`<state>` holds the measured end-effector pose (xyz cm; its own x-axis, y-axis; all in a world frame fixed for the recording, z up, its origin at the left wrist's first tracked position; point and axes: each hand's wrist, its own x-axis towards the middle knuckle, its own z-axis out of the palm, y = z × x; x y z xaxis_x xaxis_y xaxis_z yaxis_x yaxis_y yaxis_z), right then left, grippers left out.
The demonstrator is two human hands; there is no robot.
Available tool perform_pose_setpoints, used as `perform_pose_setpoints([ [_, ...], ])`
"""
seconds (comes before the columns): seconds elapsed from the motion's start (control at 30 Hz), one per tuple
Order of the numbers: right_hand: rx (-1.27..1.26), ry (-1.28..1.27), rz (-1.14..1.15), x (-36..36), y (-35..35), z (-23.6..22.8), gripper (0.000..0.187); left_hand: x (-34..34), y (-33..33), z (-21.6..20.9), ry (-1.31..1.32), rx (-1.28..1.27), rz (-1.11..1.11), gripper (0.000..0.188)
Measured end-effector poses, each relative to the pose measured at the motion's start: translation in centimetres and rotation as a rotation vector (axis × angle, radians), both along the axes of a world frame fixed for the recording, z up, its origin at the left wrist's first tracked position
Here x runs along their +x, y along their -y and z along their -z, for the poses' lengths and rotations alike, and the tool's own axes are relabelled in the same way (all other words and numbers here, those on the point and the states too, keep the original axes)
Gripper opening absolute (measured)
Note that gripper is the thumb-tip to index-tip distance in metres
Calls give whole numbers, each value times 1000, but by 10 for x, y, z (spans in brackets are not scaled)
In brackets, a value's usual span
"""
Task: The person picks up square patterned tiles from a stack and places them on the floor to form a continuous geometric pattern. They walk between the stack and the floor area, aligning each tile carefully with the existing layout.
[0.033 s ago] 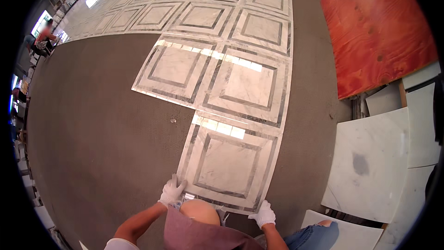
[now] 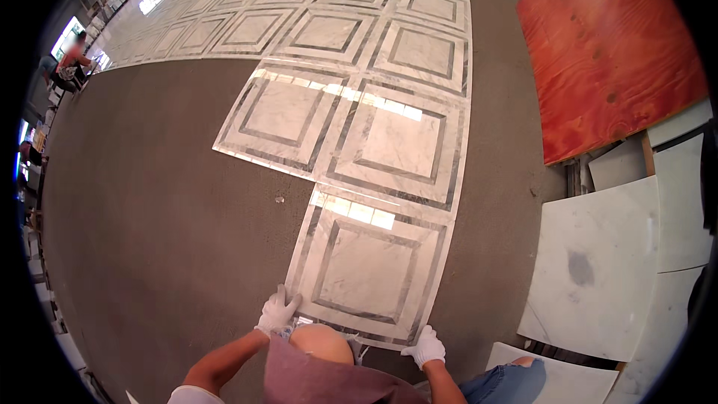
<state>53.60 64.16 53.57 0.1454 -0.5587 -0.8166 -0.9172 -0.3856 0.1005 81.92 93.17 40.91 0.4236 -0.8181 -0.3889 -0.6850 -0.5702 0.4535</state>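
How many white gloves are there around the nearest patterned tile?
2: one on the left hand, at the tile's near left edge; one on the right hand, at its near right corner. Any on the distant people are too small to tell.

The nearest tile [image 2: 366, 273] lies on the floor [image 2: 164, 217], directly before the right tile [image 2: 400, 138] of a pair; the left tile [image 2: 280, 112] sits beside that one, and the tile field [image 2: 329, 34] spreads behind both. The left grip [image 2: 278, 312] is at the nearest tile's near left corner, the right grip [image 2: 426, 347] at its near right, a knee [image 2: 323, 343] between them. Rightward, across a strip of floor, a slab [image 2: 591, 273] lies before a large board [image 2: 609, 52]. Two people [image 2: 73, 62] are far left, beyond the floor.
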Motion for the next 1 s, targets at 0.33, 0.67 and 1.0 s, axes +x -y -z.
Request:
perform_pose_setpoints([
  [0.33,16,70,-63,83,13,-4,73,7,39,-12,-150,375,-219,49],
  [0.67,-33,88,34,91,15,20,76,-1,45,-1,-86,487,-219,42],
  [1.0,-32,138,-37,135,-1,-29,59,22,70,-76,-189,394,-77,52],
])
